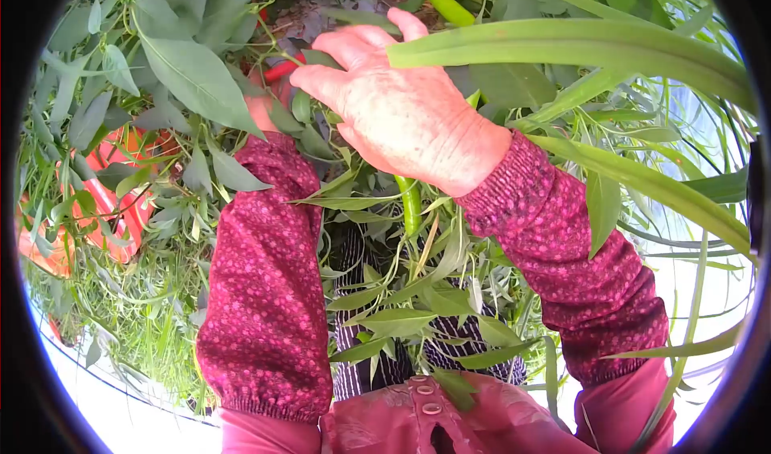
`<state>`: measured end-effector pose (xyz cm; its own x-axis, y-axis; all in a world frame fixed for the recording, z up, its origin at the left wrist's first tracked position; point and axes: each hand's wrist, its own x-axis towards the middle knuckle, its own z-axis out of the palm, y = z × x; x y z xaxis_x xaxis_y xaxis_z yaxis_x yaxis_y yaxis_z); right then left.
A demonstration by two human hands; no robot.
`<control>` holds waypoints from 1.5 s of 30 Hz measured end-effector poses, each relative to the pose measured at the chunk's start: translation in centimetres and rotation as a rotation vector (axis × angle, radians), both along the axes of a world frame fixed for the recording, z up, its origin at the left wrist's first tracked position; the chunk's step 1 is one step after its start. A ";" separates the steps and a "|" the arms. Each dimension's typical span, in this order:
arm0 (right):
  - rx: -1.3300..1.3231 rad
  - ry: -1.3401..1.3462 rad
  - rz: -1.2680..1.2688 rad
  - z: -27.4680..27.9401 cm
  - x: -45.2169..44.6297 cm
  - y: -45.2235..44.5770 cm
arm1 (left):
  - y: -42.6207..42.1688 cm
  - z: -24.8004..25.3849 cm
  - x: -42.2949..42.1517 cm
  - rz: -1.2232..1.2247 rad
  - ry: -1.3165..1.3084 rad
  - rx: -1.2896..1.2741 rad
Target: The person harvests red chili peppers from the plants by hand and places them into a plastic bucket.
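My right hand reaches across the pepper plant with its back up and its fingers apart, and I see nothing held in it. Just beyond its fingertips is a red chili pepper, partly covered by leaves. My left hand is close below that pepper, mostly behind leaves; its fingers are hidden, so I cannot tell whether it touches the pepper. A green chili pepper hangs under my right wrist. Another green chili pepper shows above my right hand.
Leafy pepper branches surround both hands. A long blade-like leaf crosses in front of my right hand. At the left, an orange-red plastic container or bag shows through foliage. Grass grows below it.
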<state>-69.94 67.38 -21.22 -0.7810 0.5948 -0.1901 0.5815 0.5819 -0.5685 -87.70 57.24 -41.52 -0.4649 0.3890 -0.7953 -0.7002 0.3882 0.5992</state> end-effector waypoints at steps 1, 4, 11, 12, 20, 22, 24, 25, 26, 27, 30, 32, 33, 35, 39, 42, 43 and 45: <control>-0.006 -0.015 0.025 0.1 -0.1 0.0 | 0.0 1.3 0.3 0.001 0.009 -0.005; 0.030 -0.028 0.060 -0.8 -0.2 -0.3 | -0.4 3.7 -0.2 -0.865 0.805 -0.235; 0.095 -0.208 0.066 -0.5 1.0 0.5 | -1.6 9.4 -3.2 -0.951 0.609 -0.022; 0.092 -0.207 0.065 -0.7 1.1 0.6 | -0.9 10.0 -3.7 -0.662 0.129 -0.339; 0.002 -0.261 0.103 2.4 0.7 2.6 | -1.4 6.1 -6.2 -0.810 0.363 -0.430; -0.082 -0.286 0.114 2.7 0.8 2.9 | -2.2 6.4 -5.6 -0.924 0.467 -0.293; 0.073 -0.263 0.053 -0.5 1.4 1.4 | -1.5 6.4 -3.2 -0.541 0.417 -0.015; 0.098 -0.200 0.054 -1.0 1.7 1.2 | -1.2 4.6 -2.3 0.025 0.178 0.020; 0.121 -0.136 0.054 -1.4 1.8 1.1 | -0.8 3.5 -2.4 0.015 0.176 -0.006; 0.132 -0.106 0.043 -1.7 1.8 1.0 | -1.0 2.6 -2.8 -0.069 0.192 -0.046; 0.097 -0.119 0.028 -1.4 1.7 0.6 | -1.2 0.8 -3.7 -0.196 0.208 -0.069; 0.130 -0.090 0.021 -1.8 2.1 0.2 | -0.9 0.8 -4.0 -0.270 0.228 -0.068; 0.162 -0.062 0.020 -2.0 2.2 0.1 | -1.1 0.9 -4.1 -0.309 0.246 -0.074; 0.095 -0.111 0.036 -1.9 2.3 0.2 | -1.5 1.5 -4.1 -0.420 0.298 -0.099; 0.027 -0.114 0.067 -1.9 2.4 0.8 | -2.0 3.1 -4.7 -0.661 0.384 -0.149; -0.080 -0.213 0.051 -1.1 1.7 1.2 | -2.2 3.7 -5.7 -0.721 0.391 -0.163; -0.077 -0.209 0.051 -1.0 1.7 1.2 | -2.2 4.0 -5.7 -0.723 0.398 -0.159; -0.083 -0.140 0.019 -1.4 1.9 0.9 | -2.4 4.2 -5.6 -0.721 0.415 -0.154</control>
